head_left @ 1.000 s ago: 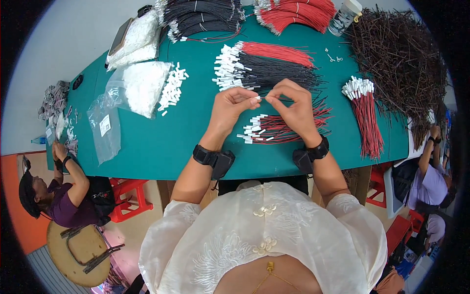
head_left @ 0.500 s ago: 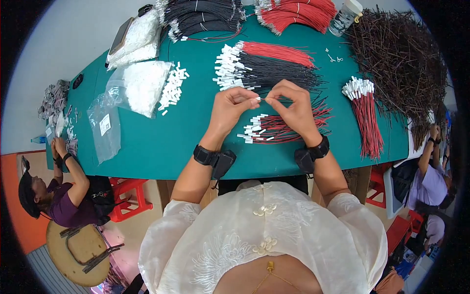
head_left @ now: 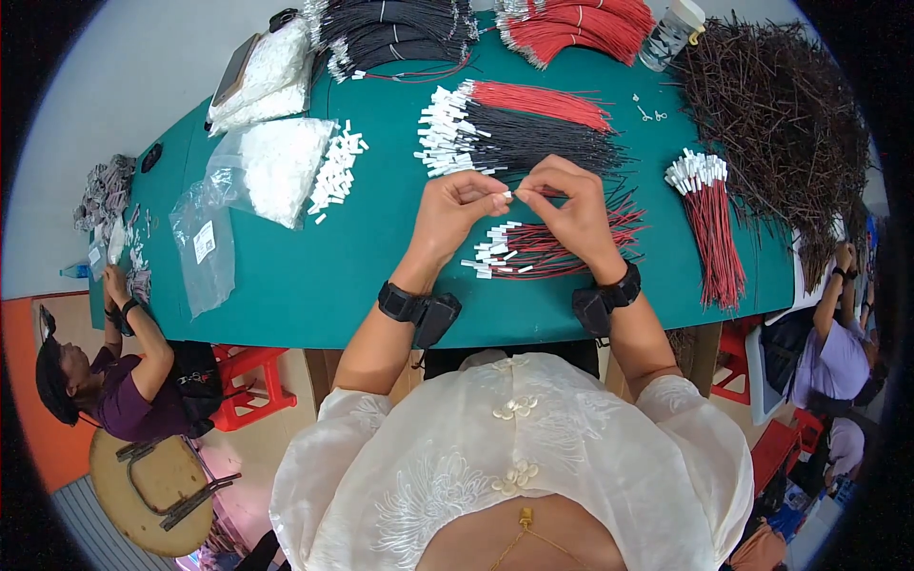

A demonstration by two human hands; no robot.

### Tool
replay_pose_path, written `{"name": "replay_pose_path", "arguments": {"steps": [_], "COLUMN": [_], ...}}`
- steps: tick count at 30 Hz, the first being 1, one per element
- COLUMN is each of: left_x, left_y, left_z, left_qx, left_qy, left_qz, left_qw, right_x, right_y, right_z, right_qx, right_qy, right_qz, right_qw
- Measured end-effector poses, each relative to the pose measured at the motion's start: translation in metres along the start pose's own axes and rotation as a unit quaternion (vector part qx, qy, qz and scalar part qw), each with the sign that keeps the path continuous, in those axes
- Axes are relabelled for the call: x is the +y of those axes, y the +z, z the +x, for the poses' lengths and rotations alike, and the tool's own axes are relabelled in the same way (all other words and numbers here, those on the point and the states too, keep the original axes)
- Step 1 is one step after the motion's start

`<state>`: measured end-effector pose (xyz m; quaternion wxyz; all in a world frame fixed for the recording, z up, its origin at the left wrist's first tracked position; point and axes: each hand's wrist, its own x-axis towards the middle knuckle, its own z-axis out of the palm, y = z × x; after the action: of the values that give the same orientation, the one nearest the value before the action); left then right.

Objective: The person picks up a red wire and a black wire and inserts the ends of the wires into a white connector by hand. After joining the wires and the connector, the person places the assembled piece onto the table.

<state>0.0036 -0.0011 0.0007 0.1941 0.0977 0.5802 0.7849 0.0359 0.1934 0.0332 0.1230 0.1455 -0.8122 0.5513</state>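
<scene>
Over the green table (head_left: 314, 276), my left hand (head_left: 455, 211) pinches a small white connector (head_left: 506, 195) between thumb and fingers. My right hand (head_left: 568, 211) meets it from the right, fingertips closed on the end of a thin wire that is mostly hidden by the hand. Just below both hands lies a loose pile of red and black wires with white connectors (head_left: 533, 249). Both wrists wear black bands.
Bundles of red and black wires (head_left: 519, 128) lie beyond the hands, a tied red bundle (head_left: 709, 219) to the right, a heap of dark wires (head_left: 781, 124) far right. White connectors (head_left: 333, 171) and plastic bags (head_left: 271, 167) sit left. People (head_left: 114, 381) sit at both table ends.
</scene>
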Motion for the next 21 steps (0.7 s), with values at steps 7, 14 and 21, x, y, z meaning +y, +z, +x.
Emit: {"name": "replay_pose_path", "arguments": {"steps": [7, 14, 21], "left_x": [0.009, 0.011, 0.013], "left_y": [0.003, -0.001, -0.005], "left_z": [-0.008, -0.008, -0.005], "left_qx": [0.0, -0.066, -0.057], "left_qy": [0.036, 0.086, 0.09], "left_qz": [0.32, 0.452, 0.427], "left_qw": [0.947, 0.885, 0.898], "right_x": [0.004, 0.013, 0.016], "right_y": [-0.026, -0.034, -0.03], "right_z": [-0.003, -0.004, -0.001], "right_qx": [-0.136, -0.22, -0.211], "right_qy": [0.039, 0.041, 0.046], "right_qz": [-0.165, -0.226, -0.182], "right_qw": [0.976, 0.948, 0.959]}}
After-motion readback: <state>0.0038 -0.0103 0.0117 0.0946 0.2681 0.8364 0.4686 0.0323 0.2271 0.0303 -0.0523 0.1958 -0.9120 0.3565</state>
